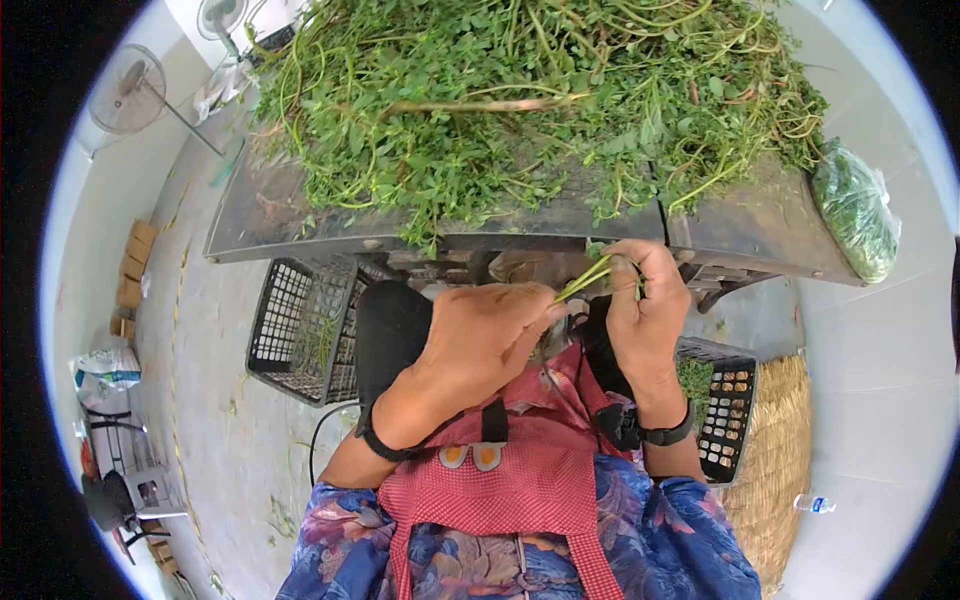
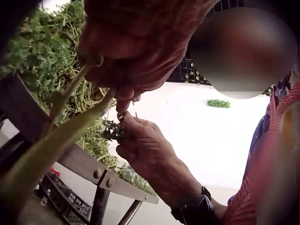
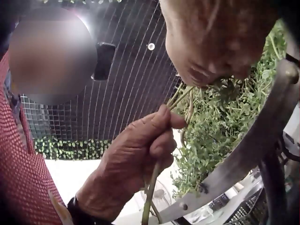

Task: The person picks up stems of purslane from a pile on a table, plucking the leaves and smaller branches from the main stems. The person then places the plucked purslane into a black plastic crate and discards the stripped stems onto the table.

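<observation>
In the head view the left hand (image 1: 480, 335) pinches a few thin green stems (image 1: 583, 280) near the table's front edge. Beside it, the right hand (image 1: 645, 310) grips the other end of these stems between thumb and curled fingers. The left wrist view shows thick stems (image 2: 61, 136) coming out of the near left hand (image 2: 136, 51), and small dark leaves (image 2: 111, 130) at the right hand (image 2: 147, 152). In the right wrist view, stems (image 3: 149, 199) hang below the left hand (image 3: 136, 159), and leaves (image 3: 222, 91) show under the right hand (image 3: 220, 37).
A large heap of leafy greens (image 1: 450, 130) covers much of the table (image 1: 270, 215). Below stand a black crate (image 1: 285, 330) at left and another crate (image 1: 730, 400) at right, beside a woven basket (image 1: 780, 450). A filled plastic bag (image 1: 855, 210) leans at the table's right end.
</observation>
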